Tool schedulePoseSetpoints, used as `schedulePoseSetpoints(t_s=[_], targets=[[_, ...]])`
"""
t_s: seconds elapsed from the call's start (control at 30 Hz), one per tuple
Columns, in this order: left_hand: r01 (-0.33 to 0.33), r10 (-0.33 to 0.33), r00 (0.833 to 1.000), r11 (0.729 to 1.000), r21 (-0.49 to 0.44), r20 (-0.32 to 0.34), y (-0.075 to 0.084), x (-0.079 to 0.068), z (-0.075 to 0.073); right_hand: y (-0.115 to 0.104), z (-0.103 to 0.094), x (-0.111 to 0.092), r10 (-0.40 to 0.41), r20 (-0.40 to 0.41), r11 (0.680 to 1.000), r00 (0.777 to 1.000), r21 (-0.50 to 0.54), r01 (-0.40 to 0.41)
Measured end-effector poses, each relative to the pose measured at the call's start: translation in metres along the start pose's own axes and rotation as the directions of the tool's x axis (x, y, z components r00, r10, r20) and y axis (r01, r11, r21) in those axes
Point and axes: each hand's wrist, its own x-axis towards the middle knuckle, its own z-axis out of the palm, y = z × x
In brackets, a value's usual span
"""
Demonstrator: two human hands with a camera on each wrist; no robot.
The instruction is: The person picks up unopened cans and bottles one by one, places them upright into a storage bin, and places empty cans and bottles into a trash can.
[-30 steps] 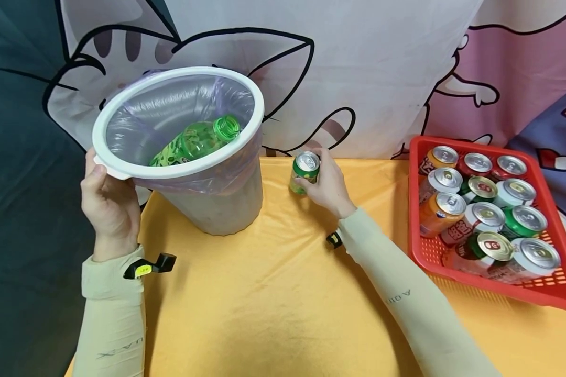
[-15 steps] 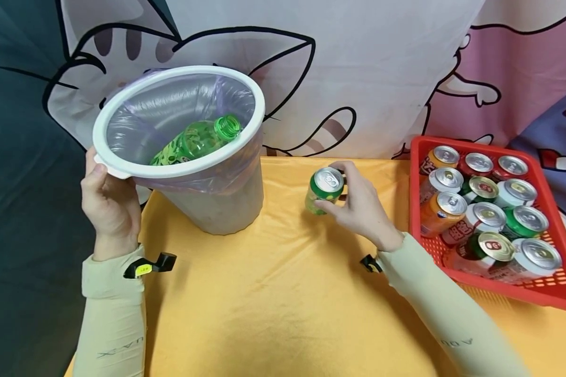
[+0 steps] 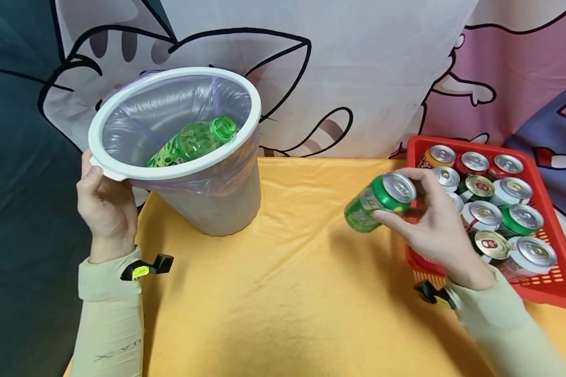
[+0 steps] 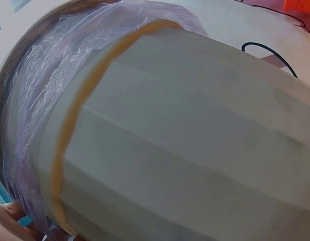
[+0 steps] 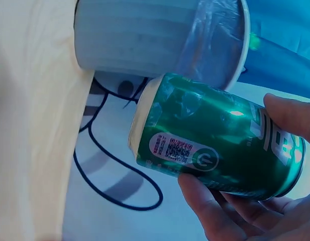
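A green drink can [image 3: 370, 207] hangs tilted above the yellow cloth, its silver top toward the right. My right hand [image 3: 436, 225] grips it between thumb and fingers, just left of the basket. In the right wrist view the green can [image 5: 210, 138] fills the middle, with fingers on both sides. At the left, my left hand [image 3: 107, 209] holds the rim tab of a grey trash bin [image 3: 217, 209] with a white rim and a purplish liner. The bin leans toward me. Inside it lies a green plastic bottle [image 3: 195, 139], uncapped. Only part of the left hand [image 4: 11, 221] shows in the left wrist view.
A red plastic basket [image 3: 563, 272] on the right holds several upright drink cans; my right hand and wrist cover part of its left side. Yellow cloth [image 3: 273, 303] covers the table. A printed cartoon curtain [image 3: 382, 63] hangs directly behind.
My right hand has lifted the green can off the cloth and carried it right, toward the basket, tilting it. The left hand and bin have stayed put.
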Motion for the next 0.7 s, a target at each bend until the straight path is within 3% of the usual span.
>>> schedulePoseSetpoints(t_s=[0.37,0.7], targets=[[-0.02,0.019,1.0,1.0,0.002,0.009,-0.001,0.0,-0.001,0.018,-0.052,-0.038,0.027,-0.059,0.996,0.998,-0.088,-0.032],[-0.015,0.015,1.0,1.0,-0.021,0.005,0.001,0.001,0.001,0.039,-0.079,-0.062,0.088,-0.146,0.975,0.985,-0.191,-0.116]])
